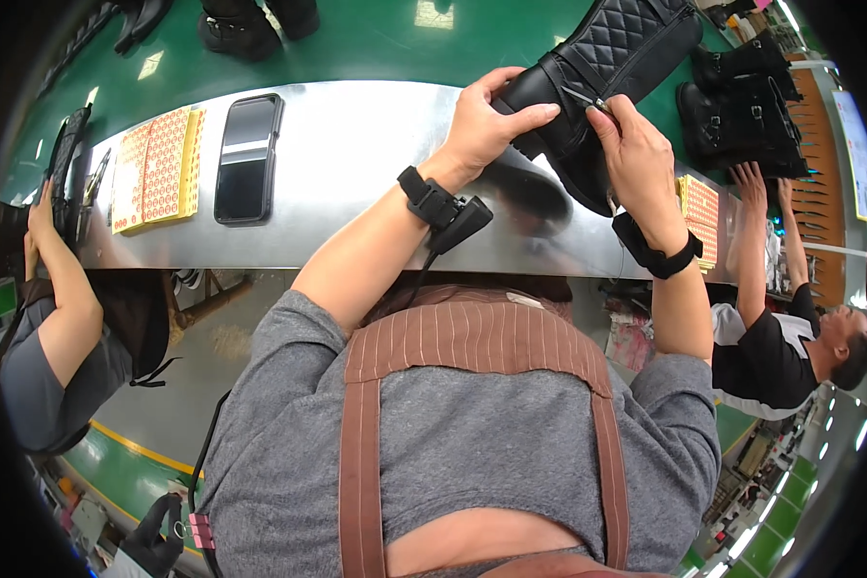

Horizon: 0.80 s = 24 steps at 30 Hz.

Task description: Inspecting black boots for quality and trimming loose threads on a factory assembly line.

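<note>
A black boot [636,48] with a quilted shaft and straps lies tilted over the far side of the metal bench, its sole toward me. My left hand [484,123] grips the toe end, thumb on the upper and fingers behind. Close by, my right hand [639,149] pinches a thin, silvery pointed tool [586,98] against the boot's strap area near the ankle. The tool's exact kind is too small to make out. My right fingers are partly hidden behind the thumb.
On the shiny bench [356,193] lie a black phone [248,159] and a stack of yellow sticker sheets [159,169]. More sticker sheets [698,217] lie at right. Black boots [747,120] stand beyond. Co-workers' arms [751,217] reach in from both sides.
</note>
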Motion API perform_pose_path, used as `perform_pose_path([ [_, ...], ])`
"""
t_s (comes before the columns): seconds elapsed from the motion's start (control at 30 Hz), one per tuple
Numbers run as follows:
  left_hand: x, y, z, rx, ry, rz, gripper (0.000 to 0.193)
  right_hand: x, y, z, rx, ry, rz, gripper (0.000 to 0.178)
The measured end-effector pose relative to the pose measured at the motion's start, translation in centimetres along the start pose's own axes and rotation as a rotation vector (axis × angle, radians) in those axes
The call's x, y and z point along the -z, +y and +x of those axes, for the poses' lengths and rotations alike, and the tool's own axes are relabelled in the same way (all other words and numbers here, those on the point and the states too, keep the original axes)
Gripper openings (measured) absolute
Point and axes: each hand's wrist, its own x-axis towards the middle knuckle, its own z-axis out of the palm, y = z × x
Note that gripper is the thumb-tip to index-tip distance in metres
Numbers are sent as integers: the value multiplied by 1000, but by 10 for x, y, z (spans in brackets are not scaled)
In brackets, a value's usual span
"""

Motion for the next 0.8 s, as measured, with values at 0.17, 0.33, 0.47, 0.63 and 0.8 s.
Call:
perform_pose_path([
  [0.17,2,1,-1,9,7,-35,62,-6,0,2,-11,11,25,28],
  [0.33,1,5,0,30,15,-54,58,-4,6,4,-123,37,129,27],
  [0.47,2,6,4,25,-9,-1,46,-5,3,5,-36,61,63,26],
  [0.63,12,15,9,130,49,-223,41,26,25,4,-57,334,13,17],
  [0.8,23,19,16,249,13,-560,34,122,96,-26,-279,388,-436,23],
])
